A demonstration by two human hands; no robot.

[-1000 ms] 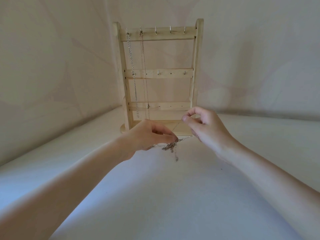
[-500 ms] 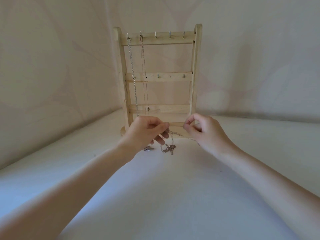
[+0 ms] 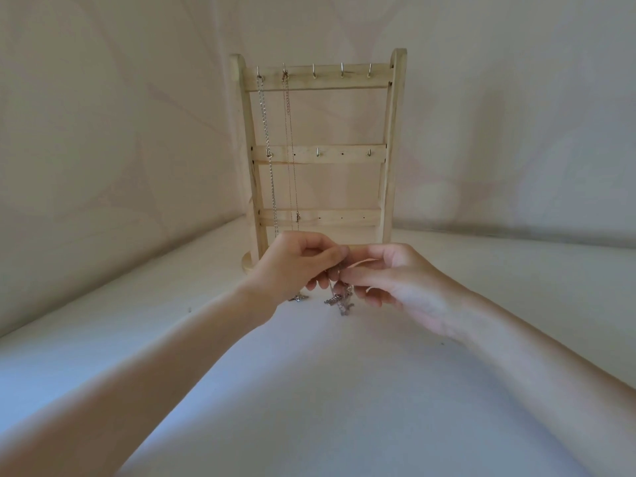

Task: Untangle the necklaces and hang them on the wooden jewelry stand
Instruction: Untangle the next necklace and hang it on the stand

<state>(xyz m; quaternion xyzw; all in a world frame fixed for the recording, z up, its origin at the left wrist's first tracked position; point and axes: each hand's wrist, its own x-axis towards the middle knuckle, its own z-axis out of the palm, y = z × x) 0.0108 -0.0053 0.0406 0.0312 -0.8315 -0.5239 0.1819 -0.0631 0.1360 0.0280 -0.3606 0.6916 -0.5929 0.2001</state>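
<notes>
Close together, both hands, left (image 3: 292, 266) and right (image 3: 389, 280), pinching a knotted silvery necklace tangle (image 3: 339, 299), charms dangling

The light is dim, soft and even, with a warm beige cast on the plain walls (image 3: 103, 132) and a cooler bluish tint across the pale tabletop (image 3: 309, 390). Shadows are faint and diffuse, with no glare. The wide-angle lens bows lines near the edges. Fine detail looks soft and slightly smeared throughout.
</notes>
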